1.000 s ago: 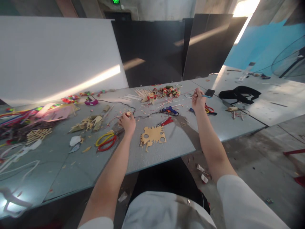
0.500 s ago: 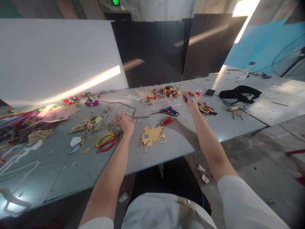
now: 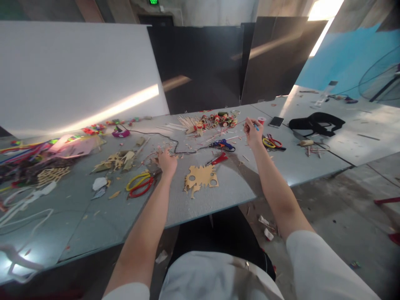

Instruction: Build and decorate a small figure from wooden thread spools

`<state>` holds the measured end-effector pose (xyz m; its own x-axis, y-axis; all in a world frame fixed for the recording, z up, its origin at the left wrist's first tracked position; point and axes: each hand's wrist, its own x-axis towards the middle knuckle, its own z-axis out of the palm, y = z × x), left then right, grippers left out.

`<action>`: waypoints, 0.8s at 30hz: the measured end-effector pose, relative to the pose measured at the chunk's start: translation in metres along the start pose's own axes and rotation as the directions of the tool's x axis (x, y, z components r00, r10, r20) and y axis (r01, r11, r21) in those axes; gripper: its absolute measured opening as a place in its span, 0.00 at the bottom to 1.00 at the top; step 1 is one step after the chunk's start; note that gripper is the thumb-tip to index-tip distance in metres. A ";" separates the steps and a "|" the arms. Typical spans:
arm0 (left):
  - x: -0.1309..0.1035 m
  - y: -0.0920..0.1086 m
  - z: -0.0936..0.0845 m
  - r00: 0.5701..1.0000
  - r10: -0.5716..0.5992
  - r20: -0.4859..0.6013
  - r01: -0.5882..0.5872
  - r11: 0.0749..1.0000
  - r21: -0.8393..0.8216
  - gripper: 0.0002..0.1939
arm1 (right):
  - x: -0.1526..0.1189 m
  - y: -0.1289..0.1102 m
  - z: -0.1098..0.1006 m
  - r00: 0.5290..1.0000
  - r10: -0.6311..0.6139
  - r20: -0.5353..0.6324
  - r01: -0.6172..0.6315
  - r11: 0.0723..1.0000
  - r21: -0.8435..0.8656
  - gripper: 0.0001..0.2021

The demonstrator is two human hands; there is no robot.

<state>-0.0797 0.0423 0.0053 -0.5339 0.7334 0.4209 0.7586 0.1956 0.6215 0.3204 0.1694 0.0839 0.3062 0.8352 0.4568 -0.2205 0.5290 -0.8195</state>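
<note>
My left hand (image 3: pixel 167 161) is low over small wood scraps at the middle left of the table, its fingers spread. My right hand (image 3: pixel 253 132) is raised above the table near a red spool (image 3: pixel 261 120), its fingers closed around a blue pen-like tool (image 3: pixel 256 127). Between my arms lies a jagged wooden sheet (image 3: pixel 202 179) with round holes. Red-handled pliers (image 3: pixel 220 158) lie just behind it. A blue glue gun (image 3: pixel 223 145) rests farther back. Scissors with yellow and red handles (image 3: pixel 140 184) lie beside my left wrist.
Bundled sticks and small red-green rolls (image 3: pixel 223 119) sit at the back centre. More scissors (image 3: pixel 272 142), a phone (image 3: pixel 276 121) and a black cap (image 3: pixel 316 123) are on the right. Colourful craft strips (image 3: pixel 28 154) and wood pieces (image 3: pixel 117 161) cover the left. Dark panels (image 3: pixel 200 66) stand behind.
My left hand has shifted slightly right over the scraps. My right hand has moved a little right and turned, and the blue tool now points more sideways.
</note>
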 end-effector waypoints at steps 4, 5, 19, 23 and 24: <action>0.001 0.002 0.000 1.000 -0.019 -0.004 0.019 0.999 0.026 0.25 | 0.000 -0.002 0.001 1.000 0.019 -0.005 -0.019 0.999 -0.028 0.25; 0.000 0.003 0.000 1.000 -0.019 -0.002 0.019 0.999 0.034 0.25 | 0.000 -0.002 0.002 1.000 0.020 -0.004 -0.020 0.999 -0.034 0.25; -0.006 -0.006 0.001 0.993 0.110 0.050 -0.115 0.986 0.121 0.28 | 0.004 0.010 -0.001 0.996 0.082 -0.025 -0.079 0.992 0.098 0.22; -0.006 0.007 0.002 0.958 0.260 0.118 -0.280 0.935 0.217 0.26 | 0.001 0.008 0.001 0.994 0.101 -0.044 -0.096 0.991 0.092 0.23; -0.001 0.012 0.003 0.933 0.330 0.140 -0.355 0.904 0.239 0.25 | 0.000 0.008 0.003 0.993 0.103 -0.053 -0.098 0.991 0.086 0.23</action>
<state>-0.0693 0.0455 0.0103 -0.1956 0.8404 0.5055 0.9644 0.0714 0.2545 0.3160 0.1738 0.0778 0.3303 0.8762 0.3510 -0.3286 0.4554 -0.8275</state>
